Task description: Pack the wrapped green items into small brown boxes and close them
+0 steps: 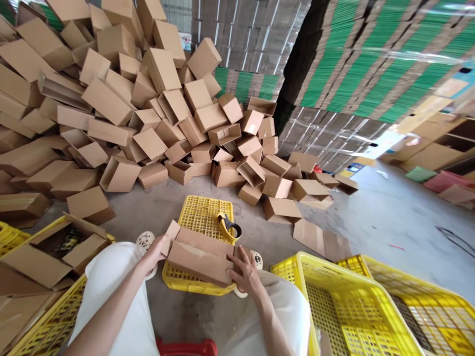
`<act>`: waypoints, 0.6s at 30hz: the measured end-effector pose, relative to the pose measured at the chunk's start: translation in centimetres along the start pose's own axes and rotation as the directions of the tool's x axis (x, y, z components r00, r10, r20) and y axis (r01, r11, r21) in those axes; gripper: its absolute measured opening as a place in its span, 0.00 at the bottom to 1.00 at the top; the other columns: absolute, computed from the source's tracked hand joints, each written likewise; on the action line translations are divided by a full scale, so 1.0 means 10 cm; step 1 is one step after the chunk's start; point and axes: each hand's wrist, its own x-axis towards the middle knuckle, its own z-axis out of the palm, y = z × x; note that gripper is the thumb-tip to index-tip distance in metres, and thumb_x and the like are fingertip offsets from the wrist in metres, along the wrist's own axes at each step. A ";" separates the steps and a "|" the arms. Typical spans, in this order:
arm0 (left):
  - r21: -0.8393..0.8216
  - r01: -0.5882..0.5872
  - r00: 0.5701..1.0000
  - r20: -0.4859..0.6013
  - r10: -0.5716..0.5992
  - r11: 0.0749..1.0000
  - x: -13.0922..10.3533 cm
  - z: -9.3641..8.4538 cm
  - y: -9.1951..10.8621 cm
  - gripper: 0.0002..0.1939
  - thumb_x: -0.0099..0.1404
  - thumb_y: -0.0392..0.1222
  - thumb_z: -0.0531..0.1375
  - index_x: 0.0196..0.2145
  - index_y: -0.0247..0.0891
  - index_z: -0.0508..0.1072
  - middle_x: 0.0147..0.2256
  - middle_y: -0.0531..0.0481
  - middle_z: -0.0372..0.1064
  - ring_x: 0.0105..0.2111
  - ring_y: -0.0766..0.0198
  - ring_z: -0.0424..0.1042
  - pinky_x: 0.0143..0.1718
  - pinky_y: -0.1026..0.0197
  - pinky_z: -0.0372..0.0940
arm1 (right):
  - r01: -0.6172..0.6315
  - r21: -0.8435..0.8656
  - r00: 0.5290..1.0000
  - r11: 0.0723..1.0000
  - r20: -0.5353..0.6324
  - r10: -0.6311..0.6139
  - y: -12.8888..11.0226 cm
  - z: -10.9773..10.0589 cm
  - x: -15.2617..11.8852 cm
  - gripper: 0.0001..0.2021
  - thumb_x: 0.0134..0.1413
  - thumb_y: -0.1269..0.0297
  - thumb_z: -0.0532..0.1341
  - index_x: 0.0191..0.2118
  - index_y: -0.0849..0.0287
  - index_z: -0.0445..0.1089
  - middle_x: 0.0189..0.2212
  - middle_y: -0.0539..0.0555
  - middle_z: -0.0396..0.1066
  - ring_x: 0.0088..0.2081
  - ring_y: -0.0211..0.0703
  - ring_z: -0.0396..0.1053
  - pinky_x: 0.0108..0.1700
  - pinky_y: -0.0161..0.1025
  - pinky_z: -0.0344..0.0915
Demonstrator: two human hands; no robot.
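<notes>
Box (202,257), lower centre: likely weighing little, creasing easily; left hand (158,248) is gripping end flap (171,234), right hand (245,273) is lying open across opposite end; folded edges probably offering firmest hold.

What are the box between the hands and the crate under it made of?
The box looks like corrugated cardboard: matte brown, with flat panels and folded flaps. The crate under it seems to be molded plastic, judging by its bright yellow color, slight sheen and regular grid of holes, though the exact plastic can't be told.
</notes>
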 end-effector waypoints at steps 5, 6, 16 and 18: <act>0.040 0.033 0.967 0.250 -0.042 0.999 0.00 -0.01 -0.04 0.33 0.65 0.68 0.63 0.58 0.44 0.78 0.61 0.36 0.76 0.62 0.46 0.74 0.55 0.45 0.73 | -0.068 0.004 0.986 0.998 -0.153 0.068 -0.07 0.10 -0.01 0.31 0.55 0.56 0.69 0.65 0.47 0.74 0.77 0.57 0.53 0.79 0.72 0.38 0.74 0.71 0.46; 0.068 0.010 0.964 0.264 -0.028 0.998 -0.01 -0.01 -0.05 0.35 0.64 0.69 0.65 0.61 0.46 0.77 0.63 0.36 0.74 0.65 0.45 0.71 0.58 0.43 0.71 | -0.077 0.013 0.984 0.997 -0.157 0.078 -0.06 0.12 -0.01 0.32 0.54 0.56 0.70 0.66 0.48 0.73 0.78 0.58 0.52 0.79 0.74 0.38 0.74 0.70 0.48; 0.329 -0.201 0.965 0.228 0.129 0.922 0.05 0.00 -0.26 0.46 0.57 0.63 0.73 0.69 0.48 0.69 0.74 0.42 0.57 0.76 0.44 0.53 0.76 0.44 0.43 | 0.102 0.448 0.945 0.888 -0.323 0.055 -0.16 0.22 0.01 0.42 0.71 0.50 0.57 0.81 0.51 0.37 0.80 0.60 0.40 0.79 0.55 0.46 0.75 0.57 0.56; 0.394 -0.214 0.967 0.214 0.137 0.894 0.07 0.02 -0.29 0.44 0.58 0.61 0.72 0.69 0.45 0.69 0.73 0.41 0.58 0.76 0.45 0.50 0.77 0.44 0.33 | 0.103 0.514 0.977 0.851 -0.215 0.011 -0.22 0.24 0.05 0.34 0.74 0.49 0.52 0.79 0.52 0.48 0.76 0.60 0.55 0.76 0.51 0.54 0.75 0.56 0.55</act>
